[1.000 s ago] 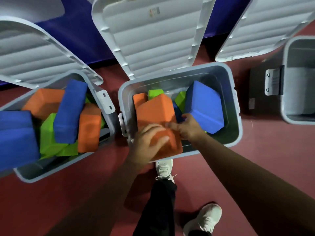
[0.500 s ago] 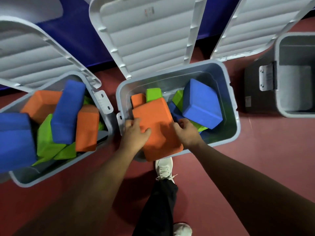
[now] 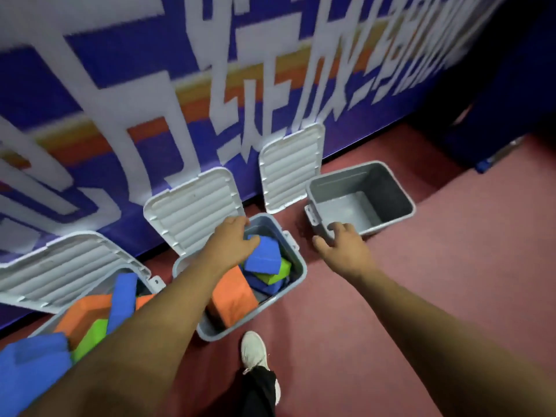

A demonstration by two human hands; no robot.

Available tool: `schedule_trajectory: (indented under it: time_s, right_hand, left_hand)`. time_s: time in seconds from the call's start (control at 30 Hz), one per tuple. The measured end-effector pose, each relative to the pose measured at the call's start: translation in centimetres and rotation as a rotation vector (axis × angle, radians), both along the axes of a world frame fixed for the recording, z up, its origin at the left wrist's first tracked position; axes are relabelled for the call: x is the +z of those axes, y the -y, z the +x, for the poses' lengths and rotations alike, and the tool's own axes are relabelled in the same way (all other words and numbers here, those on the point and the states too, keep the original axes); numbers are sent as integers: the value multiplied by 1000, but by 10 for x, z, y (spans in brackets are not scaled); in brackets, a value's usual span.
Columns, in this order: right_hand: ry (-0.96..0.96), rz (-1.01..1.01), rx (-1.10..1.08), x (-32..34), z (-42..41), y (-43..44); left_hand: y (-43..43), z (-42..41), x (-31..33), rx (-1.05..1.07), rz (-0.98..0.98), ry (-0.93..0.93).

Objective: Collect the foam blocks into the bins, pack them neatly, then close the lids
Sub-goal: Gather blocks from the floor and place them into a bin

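Partly covering the blue block (image 3: 266, 255) in the middle bin (image 3: 301, 267), left hand (image 3: 233, 245) shows no clear grip; right hand (image 3: 343, 249) hovers, fingers spread

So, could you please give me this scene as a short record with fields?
Left bin: open, holds orange, blue, green blocks
Middle bin: open, same three colours inside
Right bin: open, empty
Lids: raised open on all three
Left hand: on the middle bin's blue block, grip unclear
Right hand: open, holding nothing, near the empty bin
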State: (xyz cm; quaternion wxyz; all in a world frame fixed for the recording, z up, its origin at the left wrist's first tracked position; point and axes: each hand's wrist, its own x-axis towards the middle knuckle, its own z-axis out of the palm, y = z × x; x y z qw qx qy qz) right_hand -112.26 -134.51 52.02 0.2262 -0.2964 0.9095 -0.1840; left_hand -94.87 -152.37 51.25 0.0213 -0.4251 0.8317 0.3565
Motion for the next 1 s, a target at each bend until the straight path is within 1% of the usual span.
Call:
schedule_trajectory:
  time_s: [0.1, 0.2, 0.3, 0.43, 0.6, 0.73, 0.9, 1.0]
  right_hand:
    - [-21, -69, -95, 78, -7, -65]
    - [-51, -142, -188, 144, -8, -136]
    - [-132, -181, -282, 187, -8, -207]
    - [-186, -208, -453, 217, -29, -296]
    - [-230, -197, -713, 238, -83, -406]
    - [-253, -146, -915, 242, -130, -491]
    - [-271, -28, -1196, 237, -171, -587]
    - [-260, 14, -1380, 237, -178, -636]
  left_hand:
    - [-56, -28, 86, -25, -80, -122]
    - [-118, -57, 159, -123, -86, -199]
    - [-176, -89, 213, -245, -127, -238]
    - [-249, -146, 260, -438, -236, -248]
    - [-342, -244, 296, -691, -328, -303]
    - [-414, -333, 305, -873, -340, -366]
    - [-510, -443, 289, -1138, -270, -424]
    - [-577, -496, 274, -1318, -192, -391]
